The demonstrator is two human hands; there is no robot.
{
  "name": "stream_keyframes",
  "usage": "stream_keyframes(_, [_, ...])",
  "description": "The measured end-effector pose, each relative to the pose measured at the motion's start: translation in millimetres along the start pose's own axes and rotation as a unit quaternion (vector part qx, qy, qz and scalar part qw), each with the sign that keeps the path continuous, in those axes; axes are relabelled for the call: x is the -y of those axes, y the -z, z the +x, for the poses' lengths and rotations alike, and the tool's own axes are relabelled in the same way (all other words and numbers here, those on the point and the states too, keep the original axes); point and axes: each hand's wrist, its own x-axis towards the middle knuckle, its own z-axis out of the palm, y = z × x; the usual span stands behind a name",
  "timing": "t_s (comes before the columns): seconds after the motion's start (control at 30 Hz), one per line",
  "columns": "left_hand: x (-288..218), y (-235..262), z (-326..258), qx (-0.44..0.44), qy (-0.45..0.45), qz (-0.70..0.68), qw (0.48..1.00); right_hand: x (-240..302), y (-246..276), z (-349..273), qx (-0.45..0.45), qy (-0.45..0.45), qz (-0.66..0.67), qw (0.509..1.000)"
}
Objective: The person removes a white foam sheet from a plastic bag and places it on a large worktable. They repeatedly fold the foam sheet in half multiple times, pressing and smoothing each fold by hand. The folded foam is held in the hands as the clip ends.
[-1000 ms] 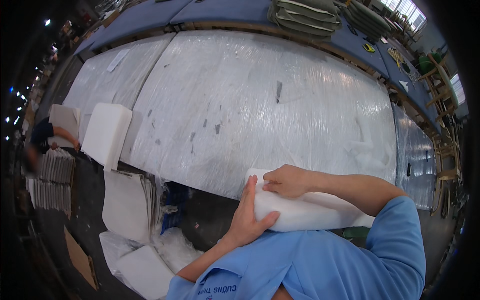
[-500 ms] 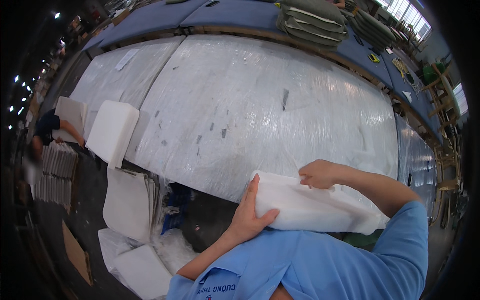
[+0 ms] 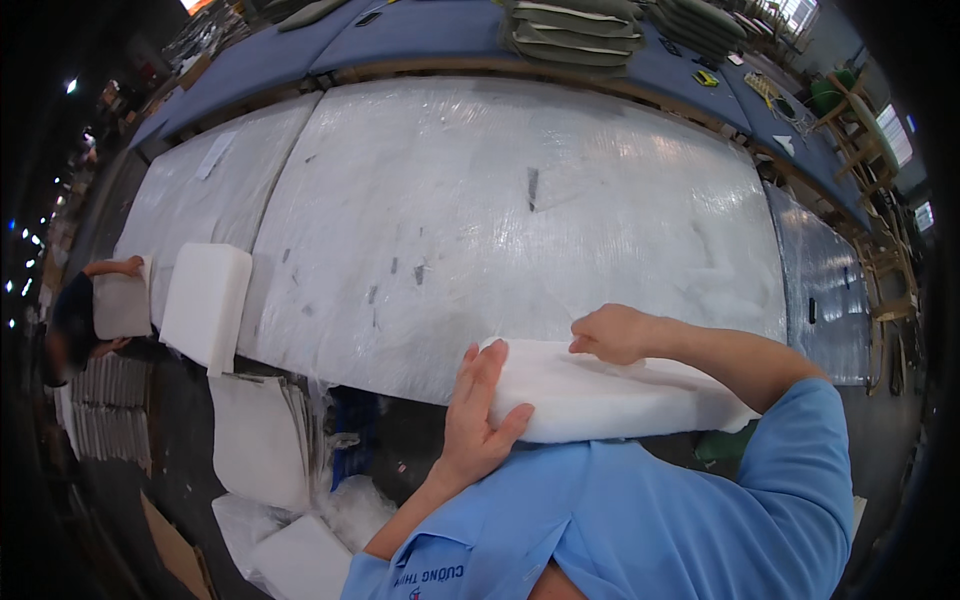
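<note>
A white foam cushion wrapped in soft wadding (image 3: 570, 400) lies along the near edge of the plastic-covered table (image 3: 480, 230), close against my body. My left hand (image 3: 478, 415) presses flat on its left end, fingers stretched and thumb apart. At the cushion's far edge my right hand (image 3: 612, 335) is closed, its fingers pinching the wadding's edge. What lies inside that pinch is mostly hidden. The wadding dips in a fold to the right of my right hand.
Another white cushion (image 3: 205, 305) rests at the table's left edge. Below it are white sheets (image 3: 258, 440) and a plastic-wrapped white piece (image 3: 300, 555). At far left a co-worker (image 3: 75, 315) handles a pale panel (image 3: 122, 300). Green-grey cushions (image 3: 570, 35) are stacked on the blue table (image 3: 430, 40) behind.
My view has shifted, so the table sits a little further left and lower. Both hands keep their places on the cushion. The co-worker has raised the pale panel upright.
</note>
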Motion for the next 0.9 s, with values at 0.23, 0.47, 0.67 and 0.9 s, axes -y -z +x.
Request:
stream_keyframes(0.23, [-13, 2, 29, 0.078, 0.022, -0.018, 0.997, 4, 54, -57, -0.22, 0.015, 0.117, 0.968])
stream_keyframes(0.47, [-8, 3, 54, 0.071, 0.044, -0.016, 0.996, 61, 50, -100, -0.222, 0.136, -0.048, 0.964])
stream_keyframes(0.67, [-2, 4, 66, 0.075, -0.038, -0.136, 0.987, 67, 17, -86, -0.245, 0.154, -0.136, 0.947])
stream_keyframes(0.9, [7, 13, 62, 0.142, -0.138, -0.055, 0.979, 73, 7, -83, -0.24, 0.153, -0.07, 0.956])
